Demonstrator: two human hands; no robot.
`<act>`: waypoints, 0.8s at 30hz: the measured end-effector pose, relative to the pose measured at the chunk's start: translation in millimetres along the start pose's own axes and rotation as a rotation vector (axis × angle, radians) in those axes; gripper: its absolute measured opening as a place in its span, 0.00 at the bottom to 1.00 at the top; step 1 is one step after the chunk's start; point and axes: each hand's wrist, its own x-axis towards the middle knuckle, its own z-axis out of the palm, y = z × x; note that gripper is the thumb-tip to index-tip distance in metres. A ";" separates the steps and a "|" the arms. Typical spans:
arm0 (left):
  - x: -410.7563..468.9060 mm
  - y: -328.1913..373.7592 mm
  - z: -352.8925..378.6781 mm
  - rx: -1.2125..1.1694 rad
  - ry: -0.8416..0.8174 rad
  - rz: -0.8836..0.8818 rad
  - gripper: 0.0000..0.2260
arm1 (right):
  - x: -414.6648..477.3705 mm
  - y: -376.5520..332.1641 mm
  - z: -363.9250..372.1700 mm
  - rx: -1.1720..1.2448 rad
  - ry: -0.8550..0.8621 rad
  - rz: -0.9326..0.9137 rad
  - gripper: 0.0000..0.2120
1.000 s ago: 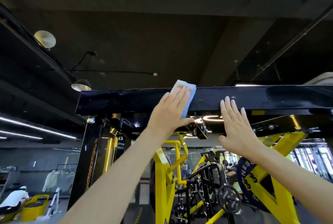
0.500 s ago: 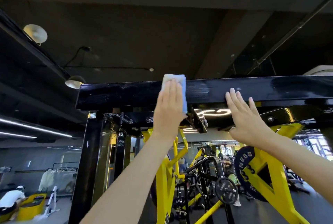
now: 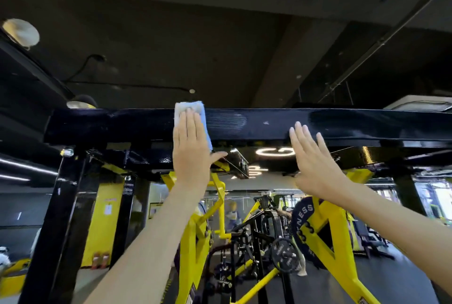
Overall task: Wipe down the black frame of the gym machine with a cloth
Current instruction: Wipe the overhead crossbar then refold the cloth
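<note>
A glossy black top beam of the gym machine runs across the view overhead. My left hand presses a folded blue and white cloth flat against the beam's front face, fingers straight. A faint streaked smear shows on the beam just right of the cloth. My right hand lies flat against the beam further right, fingers straight and slightly spread, holding nothing. A black upright post joins the beam at the left.
Yellow machine arms and a black weight plate stand below and behind the beam. Ceiling lamps hang at upper left. More gym equipment and a person in the far background fill the room beyond.
My left hand has slid the cloth leftward along the beam, leaving a streak. The right hand has stayed flat on the beam. The view has shifted.
</note>
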 end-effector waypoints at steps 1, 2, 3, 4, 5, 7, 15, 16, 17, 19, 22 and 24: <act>3.2 17.5 -3.4 -0.010 -0.014 0.015 0.56 | 0.4 4.5 3.8 0.006 0.009 -0.012 0.44; 4.9 41.3 -5.6 0.007 -0.013 0.069 0.56 | 1.7 7.0 7.5 0.026 0.026 -0.024 0.44; 6.0 65.8 -7.9 0.038 -0.023 0.149 0.56 | 2.7 8.1 10.7 0.049 0.050 -0.032 0.44; 6.7 83.9 -9.6 0.051 -0.033 0.227 0.55 | 3.6 8.8 13.5 0.065 0.075 -0.039 0.44; 8.7 90.9 -9.7 0.068 -0.045 0.283 0.53 | 4.3 9.3 15.9 0.069 0.096 -0.046 0.43; 8.2 76.0 -9.5 0.124 -0.043 0.359 0.43 | 4.0 11.5 17.7 0.055 0.112 -0.069 0.44; 0.3 91.6 -8.3 -0.221 0.044 -0.030 0.34 | 6.5 10.3 23.6 0.051 0.203 -0.079 0.38; -0.4 110.0 -11.5 -0.250 0.051 0.075 0.34 | 6.4 7.7 23.4 0.073 0.221 -0.066 0.37; -0.2 119.3 -13.9 -0.216 0.064 0.193 0.35 | 5.9 5.7 23.4 0.087 0.232 -0.060 0.36; 0.0 103.6 -17.1 -0.039 0.060 0.387 0.35 | 5.2 5.3 25.4 0.081 0.243 -0.063 0.35; 5.5 48.2 -6.6 0.077 0.018 0.362 0.35 | 7.7 12.0 29.4 0.084 0.284 -0.098 0.37; 4.8 40.2 -3.7 0.008 0.032 0.099 0.37 | 9.1 13.1 27.6 0.062 0.272 -0.101 0.38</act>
